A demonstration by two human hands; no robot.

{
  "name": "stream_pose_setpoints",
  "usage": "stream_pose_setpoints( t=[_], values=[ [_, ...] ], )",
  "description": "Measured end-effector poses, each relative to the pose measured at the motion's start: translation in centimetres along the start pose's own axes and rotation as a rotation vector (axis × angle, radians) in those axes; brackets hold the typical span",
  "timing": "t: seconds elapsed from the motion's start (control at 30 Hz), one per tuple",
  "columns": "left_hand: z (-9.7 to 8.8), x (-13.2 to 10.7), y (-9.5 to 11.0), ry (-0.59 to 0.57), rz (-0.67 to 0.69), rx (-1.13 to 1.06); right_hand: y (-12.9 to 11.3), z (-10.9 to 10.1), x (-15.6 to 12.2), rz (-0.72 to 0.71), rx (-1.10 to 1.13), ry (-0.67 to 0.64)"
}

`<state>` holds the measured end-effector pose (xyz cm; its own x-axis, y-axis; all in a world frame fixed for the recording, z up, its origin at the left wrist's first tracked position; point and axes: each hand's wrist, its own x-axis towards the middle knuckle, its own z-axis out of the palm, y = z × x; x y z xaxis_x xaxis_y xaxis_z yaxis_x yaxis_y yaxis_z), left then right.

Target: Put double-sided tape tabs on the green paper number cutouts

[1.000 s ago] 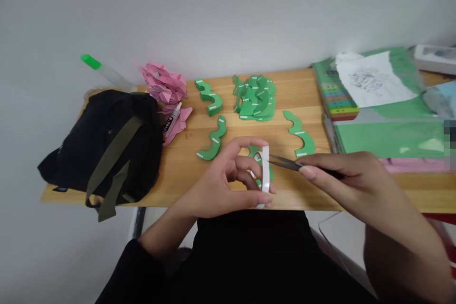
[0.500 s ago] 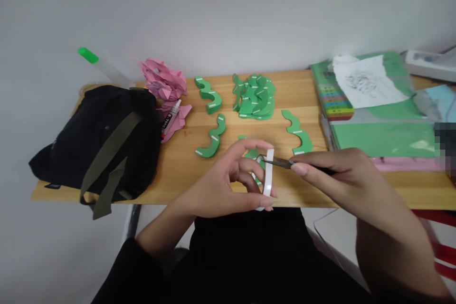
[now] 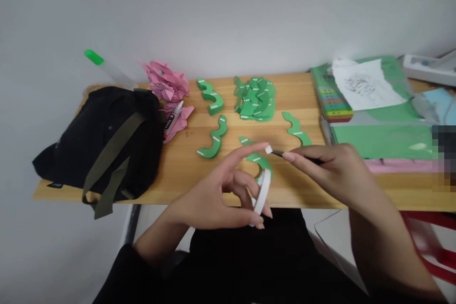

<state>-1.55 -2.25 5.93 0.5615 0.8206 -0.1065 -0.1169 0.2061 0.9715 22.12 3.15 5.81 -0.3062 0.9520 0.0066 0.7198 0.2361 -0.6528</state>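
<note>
My left hand (image 3: 228, 190) grips a roll of white tape (image 3: 262, 192) between the thumb and lower fingers, its index finger stretched forward. At that fingertip is a small white piece of tape (image 3: 268, 149), touching the tip of dark tweezers (image 3: 278, 153). My right hand (image 3: 331, 166) is closed around the tweezers, coming in from the right. Beneath the left hand lies a wavy green paper strip (image 3: 263, 164) with white tape marks, partly covered by the roll. Another wavy strip (image 3: 295, 129) is just behind the right hand, its lower end hidden.
More green strips (image 3: 215, 140) and a green pile (image 3: 257, 99) lie farther back. Pink paper pieces (image 3: 167, 83), a glue tube (image 3: 173, 118) and a black bag (image 3: 117, 147) occupy the left. Green packets (image 3: 384, 137) with a crumpled white paper (image 3: 368, 85) are at right.
The tweezers have drawn a white piece up from the tape roll to the left index fingertip. The roll has tilted and dropped lower in my left hand, and the index finger has straightened.
</note>
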Motion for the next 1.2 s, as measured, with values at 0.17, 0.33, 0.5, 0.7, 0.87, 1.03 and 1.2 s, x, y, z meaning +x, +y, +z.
stream_pose_setpoints(
  t=[0.17, 0.33, 0.5, 0.7, 0.87, 1.03, 1.2],
  values=[
    [-2.8, -4.3, -0.4, 0.557, -0.124, 0.758, 2.3, 1.1, -0.1, 0.117, -0.122, 0.067],
    [-6.5, -5.4, -1.6, 0.646, -0.489, 1.285, 3.6, 1.1, -0.6, 0.175, -0.027, 0.211],
    [-6.6, -4.5, -3.0, 0.735, -0.39, 1.339, 4.6, 0.8, -2.1, 0.259, 0.147, 0.37],
    [-1.3, -1.9, -3.3, 0.439, 0.0, 0.163, 2.7, 3.5, -3.4, 0.33, 0.867, 0.185],
    [2.1, 1.0, -3.3, 0.198, -0.031, -0.361, -0.8, 5.4, -3.4, 0.31, 0.964, 0.022],
    [2.7, 1.4, -3.6, 0.272, -0.008, -0.167, -1.5, 5.3, -3.8, 0.288, 0.93, 0.088],
    [3.9, 1.2, -4.2, 0.504, 0.207, 0.408, -1.1, 5.9, -4.4, 0.272, 0.906, 0.141]
  ],
)
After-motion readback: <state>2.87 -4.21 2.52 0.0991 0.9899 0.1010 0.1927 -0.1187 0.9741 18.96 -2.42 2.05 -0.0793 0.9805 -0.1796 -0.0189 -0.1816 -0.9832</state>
